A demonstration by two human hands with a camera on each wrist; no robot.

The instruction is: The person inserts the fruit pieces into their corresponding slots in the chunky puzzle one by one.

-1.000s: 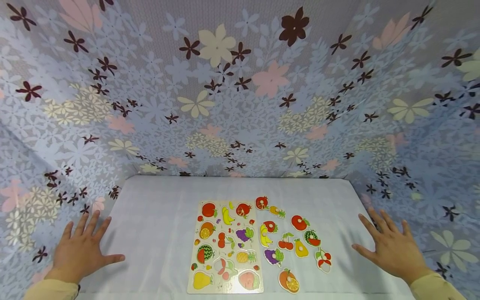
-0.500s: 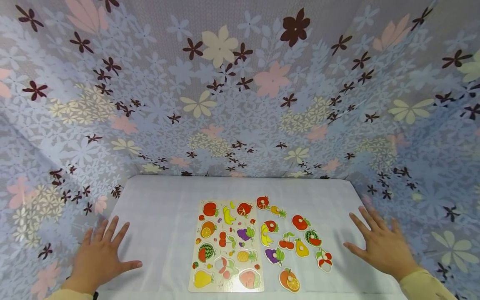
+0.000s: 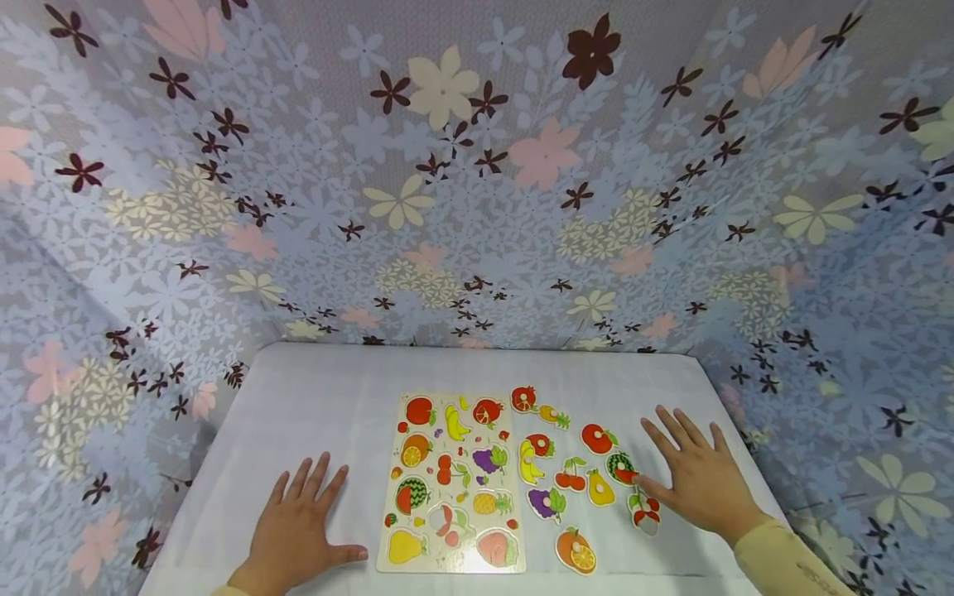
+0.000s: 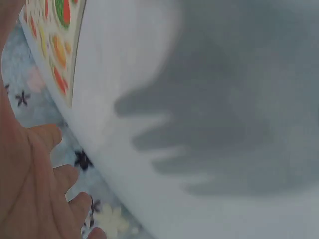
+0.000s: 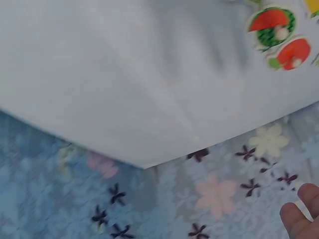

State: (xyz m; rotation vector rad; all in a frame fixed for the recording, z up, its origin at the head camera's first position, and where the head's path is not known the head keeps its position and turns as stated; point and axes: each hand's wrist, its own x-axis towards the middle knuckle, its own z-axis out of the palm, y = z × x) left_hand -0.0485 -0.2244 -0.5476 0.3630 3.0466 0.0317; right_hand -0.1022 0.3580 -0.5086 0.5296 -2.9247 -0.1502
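A: Eleven loose fruit pieces (image 3: pixel 570 482), all lying left of the right hand (image 3: pixel 696 480). Hand state?

B: Fingers spread, nothing gripped, hovering. In the head view its thumb tip overlaps the watermelon piece (image 3: pixel 618 467); the right wrist view shows that piece uncovered, so contact looks unlikely. Left hand (image 3: pixel 294 526): also spread, holding nothing.

A: Quick, how to do this step well?

B: Looks like a reach for a piece, my call. Best come straight down, pinch the white knob (image 5: pixel 281 33) between thumb and forefinger, lift level. The red-and-white piece (image 3: pixel 645 515) sits just beside the watermelon one, near the right thumb, so a low sweep could drag both. Left hand could steady the board (image 3: pixel 447 563).

A: Containers?

B: Only that board: right of the left hand, just past its thumb tip, apart from it in the head view. Fruit-shaped recesses (image 3: pixel 495 551) with printed pictures. No knobs show there, so I'd judge them unfilled.

A: And the loose ones?

B: On the tabletop (image 3: pixel 335 397), between board and right hand; the banana piece (image 3: pixel 529 465) lies farther left of that hand, near the board.
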